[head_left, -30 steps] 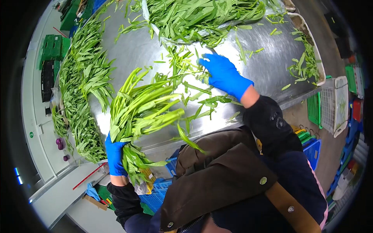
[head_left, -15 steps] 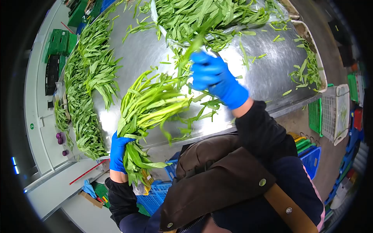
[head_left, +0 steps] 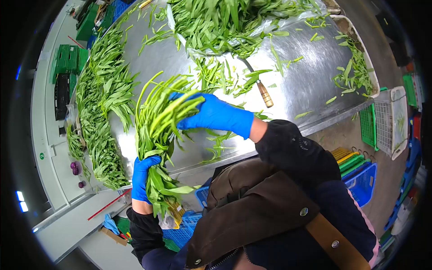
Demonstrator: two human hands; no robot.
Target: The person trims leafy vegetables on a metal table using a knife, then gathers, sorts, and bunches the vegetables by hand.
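My left hand (head_left: 145, 177), in a blue glove, is closed around the leafy lower part of a bunch of water spinach (head_left: 155, 121). Its pale stems point up and to the right, and leaves hang below my fist. Gloved likewise, my right hand (head_left: 209, 112) is closed on the stem ends at the bunch's right side; some of its fingers are hidden behind the stems. A sickle (head_left: 265, 94) with a wooden handle and dark curved blade lies on the metal table (head_left: 310, 85), just beyond my right hand. Cut stem pieces (head_left: 216, 76) are scattered beside it.
A large heap of the greens (head_left: 220, 22) rests on plastic sheeting at the far side. Laid-out greens (head_left: 96, 112) line the table's left edge. Trimmings fill part of a white tray (head_left: 371, 74) at right. Crates (head_left: 364, 180) stand below the table's right side.
My right hand has come left and down from over the table onto the stems. The bunch now stands more upright. The sickle has come into view on the table.
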